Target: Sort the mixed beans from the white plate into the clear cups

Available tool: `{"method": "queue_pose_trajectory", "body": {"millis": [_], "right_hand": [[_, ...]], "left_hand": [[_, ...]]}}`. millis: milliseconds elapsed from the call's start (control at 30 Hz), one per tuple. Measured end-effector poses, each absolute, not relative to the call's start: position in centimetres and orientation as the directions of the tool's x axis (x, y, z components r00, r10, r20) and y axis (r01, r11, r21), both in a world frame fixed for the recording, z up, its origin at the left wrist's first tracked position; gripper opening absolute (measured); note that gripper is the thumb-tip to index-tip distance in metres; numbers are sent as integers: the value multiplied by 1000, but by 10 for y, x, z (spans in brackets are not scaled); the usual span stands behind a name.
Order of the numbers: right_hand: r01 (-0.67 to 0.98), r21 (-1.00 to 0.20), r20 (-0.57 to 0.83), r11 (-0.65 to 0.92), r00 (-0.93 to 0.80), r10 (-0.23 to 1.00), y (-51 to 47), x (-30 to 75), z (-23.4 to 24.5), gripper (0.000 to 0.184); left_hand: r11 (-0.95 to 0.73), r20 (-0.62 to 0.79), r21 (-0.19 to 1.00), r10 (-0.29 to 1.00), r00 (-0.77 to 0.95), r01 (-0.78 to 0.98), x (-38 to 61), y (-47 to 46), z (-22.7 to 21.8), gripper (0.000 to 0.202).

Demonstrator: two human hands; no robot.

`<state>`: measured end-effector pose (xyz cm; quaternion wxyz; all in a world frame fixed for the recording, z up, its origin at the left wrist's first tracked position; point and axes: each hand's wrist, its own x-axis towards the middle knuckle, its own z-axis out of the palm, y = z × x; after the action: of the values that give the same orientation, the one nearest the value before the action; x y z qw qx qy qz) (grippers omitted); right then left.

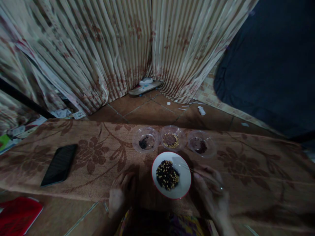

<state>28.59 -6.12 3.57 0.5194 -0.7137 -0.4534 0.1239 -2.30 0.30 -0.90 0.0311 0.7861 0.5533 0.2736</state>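
Observation:
A white bowl with a red rim [185, 183] stands on the cloth in front of me, holding a mixed heap of dark and yellow beans [167, 174] toward its left side. From the right, my right hand [210, 186] grips thin metal tweezers [190, 169], their tips over the bowl's inside. My left hand [123, 188] rests on the cloth left of the bowl, fingers curled in, nothing visible in them. Behind the bowl are three clear plastic bowls: the left one [152, 132] has black beans, the middle one [180, 132] yellow beans, the right one [209, 146] dark red beans.
A black phone [59, 165] lies at the left on the patterned brown tablecloth [98, 170]. Beyond the table, striped curtains [118, 49] hang above a skateboard [145, 88] on the tiled floor. A red bag-like item [21, 213] is at the lower left.

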Motion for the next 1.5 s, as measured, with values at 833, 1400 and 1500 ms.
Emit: {"method": "queue_pose_trajectory", "body": {"millis": [833,1400,1500], "right_hand": [[670,-740,412,60,381,828,-49,275,19,19],[725,-668,498,166,270,824,-52,279,13,11],[734,-656,509,175,259,821,-52,279,14,11]], "left_hand": [[-387,420,365,880,221,847,-19,3,-4,23],[-372,413,347,885,216,861,-19,1,-4,21],[-393,420,351,878,232,850,-19,2,-4,21]]}}
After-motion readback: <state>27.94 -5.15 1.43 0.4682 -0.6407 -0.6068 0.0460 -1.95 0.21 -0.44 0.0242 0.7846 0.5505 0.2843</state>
